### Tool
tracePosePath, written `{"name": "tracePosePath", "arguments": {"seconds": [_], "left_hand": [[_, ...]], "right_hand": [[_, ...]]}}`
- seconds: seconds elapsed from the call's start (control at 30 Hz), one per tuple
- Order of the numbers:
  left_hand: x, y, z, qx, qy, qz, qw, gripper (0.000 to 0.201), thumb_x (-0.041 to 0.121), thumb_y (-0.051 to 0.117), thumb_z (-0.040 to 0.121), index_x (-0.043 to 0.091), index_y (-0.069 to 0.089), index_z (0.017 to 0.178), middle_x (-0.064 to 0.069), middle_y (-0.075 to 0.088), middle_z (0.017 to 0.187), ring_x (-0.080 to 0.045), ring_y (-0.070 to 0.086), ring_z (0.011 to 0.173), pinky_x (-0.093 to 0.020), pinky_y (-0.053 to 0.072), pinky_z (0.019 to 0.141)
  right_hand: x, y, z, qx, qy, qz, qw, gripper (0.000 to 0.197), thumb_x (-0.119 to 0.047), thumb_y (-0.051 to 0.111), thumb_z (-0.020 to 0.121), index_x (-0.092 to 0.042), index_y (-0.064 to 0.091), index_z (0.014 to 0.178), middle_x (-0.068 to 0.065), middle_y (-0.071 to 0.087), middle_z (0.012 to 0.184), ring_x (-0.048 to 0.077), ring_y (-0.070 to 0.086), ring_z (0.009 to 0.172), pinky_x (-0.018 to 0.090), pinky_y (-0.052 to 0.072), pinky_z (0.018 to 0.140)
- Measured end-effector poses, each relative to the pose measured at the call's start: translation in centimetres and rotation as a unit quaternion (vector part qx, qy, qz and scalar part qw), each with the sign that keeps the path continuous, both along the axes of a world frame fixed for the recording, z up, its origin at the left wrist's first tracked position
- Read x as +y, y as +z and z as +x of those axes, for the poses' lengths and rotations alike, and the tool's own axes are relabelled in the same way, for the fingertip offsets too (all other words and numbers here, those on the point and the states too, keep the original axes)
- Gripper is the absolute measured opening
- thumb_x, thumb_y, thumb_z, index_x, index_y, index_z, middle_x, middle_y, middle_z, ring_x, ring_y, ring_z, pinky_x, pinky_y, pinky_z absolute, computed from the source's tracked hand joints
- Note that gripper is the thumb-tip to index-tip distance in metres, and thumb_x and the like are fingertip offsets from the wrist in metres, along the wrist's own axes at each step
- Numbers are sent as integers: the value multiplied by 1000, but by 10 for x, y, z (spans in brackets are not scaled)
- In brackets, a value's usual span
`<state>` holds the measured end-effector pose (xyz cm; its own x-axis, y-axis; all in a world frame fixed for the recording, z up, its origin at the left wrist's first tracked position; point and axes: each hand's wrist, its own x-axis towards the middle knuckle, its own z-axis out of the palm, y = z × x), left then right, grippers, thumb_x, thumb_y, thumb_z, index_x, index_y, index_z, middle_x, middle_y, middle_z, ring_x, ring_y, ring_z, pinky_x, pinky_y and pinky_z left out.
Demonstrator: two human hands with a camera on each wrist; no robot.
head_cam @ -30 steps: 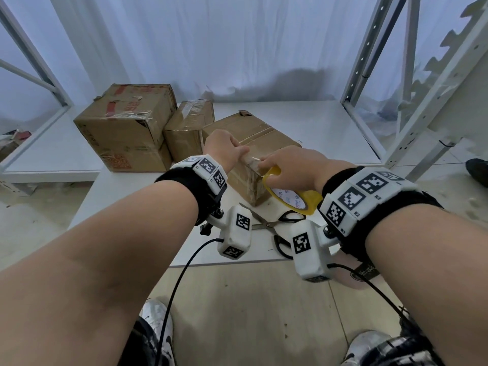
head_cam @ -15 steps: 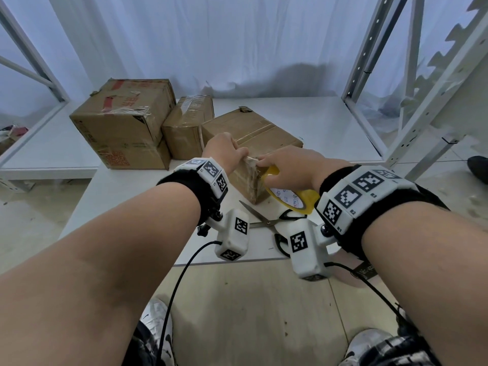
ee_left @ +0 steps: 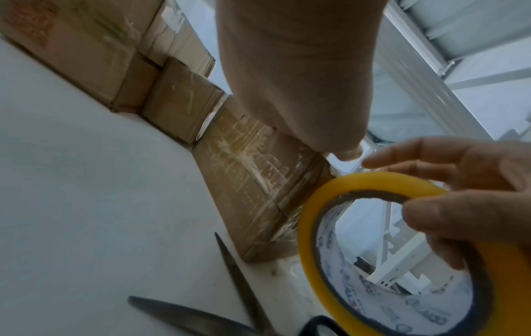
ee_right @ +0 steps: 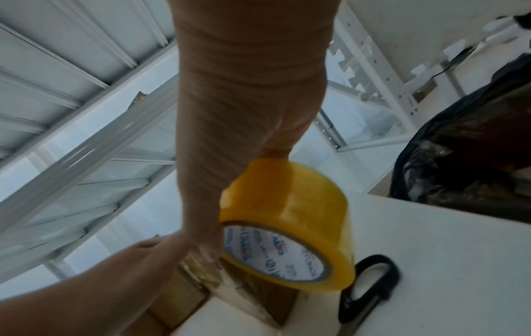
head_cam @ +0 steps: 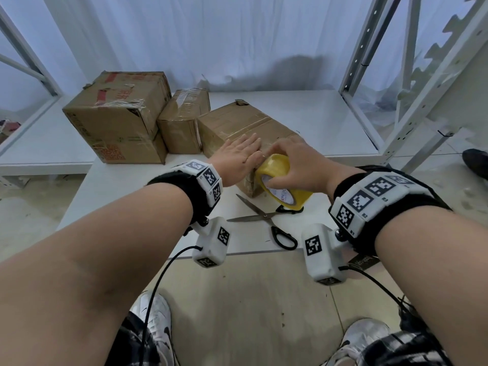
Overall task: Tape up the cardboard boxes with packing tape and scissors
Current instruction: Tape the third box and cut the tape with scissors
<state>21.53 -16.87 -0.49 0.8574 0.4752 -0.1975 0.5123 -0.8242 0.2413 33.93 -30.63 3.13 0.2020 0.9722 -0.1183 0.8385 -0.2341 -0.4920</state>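
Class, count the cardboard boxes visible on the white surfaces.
3: a large box at far left, a small box beside it, and the near box under the left hand. Others may be hidden.

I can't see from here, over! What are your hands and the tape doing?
Left hand flat on nearest box. Right hand grips yellow tape roll at box's near end. Scissors lie open on table, untouched. Nothing in the way.

— How many cardboard boxes on the table?
— Three: a large box [head_cam: 116, 120] at the upper left of the frame, a small box [head_cam: 182, 122] beside it, and a long box [head_cam: 237, 125] at centre.
— Tape and cutters?
— One tape roll [head_cam: 280, 180]; one pair of scissors [head_cam: 264, 220].
— Hands?
— Two: left hand [head_cam: 237, 157], right hand [head_cam: 298, 165].
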Motion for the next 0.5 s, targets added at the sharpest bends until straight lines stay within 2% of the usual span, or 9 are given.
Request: {"name": "tracePosePath", "arguments": {"seconds": [0.13,0.23,0.3,0.4,0.5], "left_hand": [[0,-5,9,-8,40,6,999,59,46,11,103,18,1,154,2,-6,161,-13,-6,148,-35,-5,119],[3,-7,15,-17,47,19,999,61,50,14,102,19,3,154,3,-3,161,-14,-4,148,-34,-4,120],[8,-6,14,-10,31,19,999,60,47,15,102,19,3,154,2,-4,161,-15,-4,148,-34,-4,120],[23,-1,13,11,-15,29,999,56,40,15,104,18,0,153,0,-6,161,-16,-6,148,-33,-5,119],[42,5,13,25,-63,39,997,55,37,16,104,18,0,153,0,-5,161,-14,-7,148,-29,-7,118]], "right_hand": [[-10,-1,3,79,-56,-18,995,65,-29,79,76,-16,41,128,-1,49,114,17,52,102,26,42,80],[-9,0,1,99,-76,-3,992,65,-29,79,77,-15,43,129,-2,49,115,15,51,103,25,40,79],[-6,3,-3,116,-83,24,990,66,-33,78,77,-15,44,130,-4,48,116,12,49,102,23,39,79],[0,8,-9,193,-119,66,972,61,-35,78,77,-20,45,127,-9,50,108,5,52,91,18,42,69],[7,3,-16,250,-144,78,954,65,-37,78,77,-21,44,129,-7,52,111,9,54,98,23,47,77]]}}
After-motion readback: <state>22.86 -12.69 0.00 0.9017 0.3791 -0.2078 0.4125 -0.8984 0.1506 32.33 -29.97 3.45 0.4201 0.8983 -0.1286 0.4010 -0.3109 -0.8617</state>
